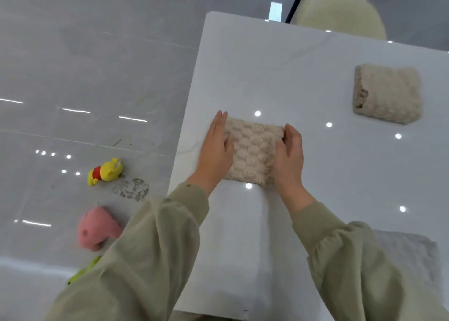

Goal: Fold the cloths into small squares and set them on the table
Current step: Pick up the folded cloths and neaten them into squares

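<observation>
— What lies at far left?
— A yellow toy (105, 172), a pink toy (97, 228) and a green toy (82, 271) on the grey floor, beside the white table (279, 65).

— And the hands?
— The left hand (216, 150) lies flat, fingers straight and together, pressing the left edge of a beige cloth (254, 150). The cloth sits folded to a small rectangle on the table, near its left edge. The right hand (290, 155) meets the cloth's right edge with fingers bent and the thumb on top; whether it pinches the fabric cannot be told.

— Farther right?
— A folded cloth (387, 93), also beige, rests well apart from the hands, a chair (340, 14) stands behind the table, and a grey cloth (408, 255) lies at the near right under the right sleeve.
</observation>
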Tool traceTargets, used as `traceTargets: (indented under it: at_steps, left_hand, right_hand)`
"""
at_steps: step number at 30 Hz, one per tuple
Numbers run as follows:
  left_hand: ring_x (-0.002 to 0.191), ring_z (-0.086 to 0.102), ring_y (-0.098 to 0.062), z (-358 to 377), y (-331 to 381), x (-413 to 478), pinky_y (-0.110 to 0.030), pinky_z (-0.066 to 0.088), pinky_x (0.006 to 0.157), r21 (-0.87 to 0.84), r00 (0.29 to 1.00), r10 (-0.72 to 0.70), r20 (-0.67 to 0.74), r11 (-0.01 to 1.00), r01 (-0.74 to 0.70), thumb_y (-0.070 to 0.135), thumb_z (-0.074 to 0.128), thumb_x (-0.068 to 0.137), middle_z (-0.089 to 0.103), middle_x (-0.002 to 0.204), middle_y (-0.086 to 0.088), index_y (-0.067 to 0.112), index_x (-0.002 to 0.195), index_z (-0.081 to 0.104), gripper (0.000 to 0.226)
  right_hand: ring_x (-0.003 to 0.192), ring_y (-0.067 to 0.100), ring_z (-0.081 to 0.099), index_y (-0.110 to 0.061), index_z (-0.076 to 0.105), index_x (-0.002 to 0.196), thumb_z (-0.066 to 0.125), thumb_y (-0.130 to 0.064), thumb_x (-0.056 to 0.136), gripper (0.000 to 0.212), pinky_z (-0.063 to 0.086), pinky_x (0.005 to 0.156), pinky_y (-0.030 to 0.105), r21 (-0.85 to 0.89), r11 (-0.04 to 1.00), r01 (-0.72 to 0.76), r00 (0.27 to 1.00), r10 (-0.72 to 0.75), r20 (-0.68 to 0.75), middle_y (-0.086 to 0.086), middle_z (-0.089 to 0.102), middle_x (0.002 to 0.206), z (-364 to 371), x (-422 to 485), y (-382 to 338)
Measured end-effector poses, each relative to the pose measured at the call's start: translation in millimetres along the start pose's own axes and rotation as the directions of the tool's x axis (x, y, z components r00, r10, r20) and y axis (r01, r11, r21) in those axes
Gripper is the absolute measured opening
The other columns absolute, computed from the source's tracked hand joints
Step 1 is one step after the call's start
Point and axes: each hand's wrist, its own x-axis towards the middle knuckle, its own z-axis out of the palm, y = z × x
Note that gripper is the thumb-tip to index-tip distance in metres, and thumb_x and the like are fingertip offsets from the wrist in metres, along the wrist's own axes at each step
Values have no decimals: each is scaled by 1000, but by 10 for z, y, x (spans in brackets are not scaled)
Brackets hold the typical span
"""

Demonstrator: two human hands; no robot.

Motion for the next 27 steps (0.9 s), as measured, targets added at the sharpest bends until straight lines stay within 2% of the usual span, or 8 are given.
traceTargets:
  at_steps: [5, 7, 10, 11, 15, 22, 27]
  left_hand:
    - [140, 22, -7, 36, -31, -21, 0, 11, 106, -38, 999, 7, -39, 999, -9, 6, 39, 98, 25, 154, -5, 8, 147, 24, 51]
    - [139, 20, -3, 25, -11, -38, -5, 13, 109, -95, 999, -14, -37, 995, 10, 6, 37, 99, 25, 154, -2, 9, 147, 23, 51]
    - [139, 22, -2, 1, 15, -53, -13, 17, 114, -249, 995, -90, -43, 966, 77, 9, 34, 100, 25, 154, 1, 11, 148, 22, 49]
    - [138, 23, 0, 4, 18, -59, -14, 18, 114, -293, 992, -113, -48, 952, 94, 11, 33, 101, 27, 153, 1, 11, 148, 23, 48]
    - [136, 27, -1, 34, 17, -79, -14, 22, 112, -317, 991, -121, -62, 943, 95, 20, 33, 96, 31, 149, 6, 10, 147, 27, 51]
    - [137, 29, -5, 25, -39, -98, -16, 23, 112, -358, 993, -97, -61, 931, 69, 19, 33, 95, 32, 146, 5, 6, 145, 28, 52]
    - [137, 28, -6, 25, -46, -89, -15, 22, 112, -289, 998, -54, -45, 957, 39, 20, 33, 95, 32, 146, 2, 3, 144, 28, 53]
  right_hand:
    - [125, -1, 39, -11, 36, 141, 43, -10, 97, 44, 29, 97, 0, -35, 998, 57, 998, -57, 16, -7, 42, 140, 82, -23, 28]
    - [128, 1, 38, -11, 36, 141, 43, -9, 97, 45, 29, 101, 3, -21, 998, 56, 998, -55, 15, -5, 41, 143, 77, -15, 40]
    - [133, 4, 37, -11, 37, 141, 45, -14, 95, 47, 30, 111, 19, 36, 998, 51, 999, -51, -2, -3, 41, 145, 41, 10, 77]
    - [132, 2, 38, -12, 37, 141, 45, -18, 93, 49, 30, 111, 19, 34, 998, 53, 999, -53, 3, -3, 41, 145, 37, 11, 83]
    - [127, -4, 37, -11, 36, 142, 42, -24, 87, 57, 29, 105, 8, -13, 997, 81, 996, -80, 37, -7, 41, 143, 83, -17, 48]
    - [134, 6, 36, -9, 36, 142, 43, -23, 87, 57, 29, 109, 14, 12, 998, 68, 997, -69, 36, -1, 40, 146, 59, -43, 44]
    - [132, 6, 37, -8, 35, 143, 41, -25, 86, 59, 30, 108, 13, -27, 997, 78, 996, -77, 54, 0, 41, 145, 130, -58, 18]
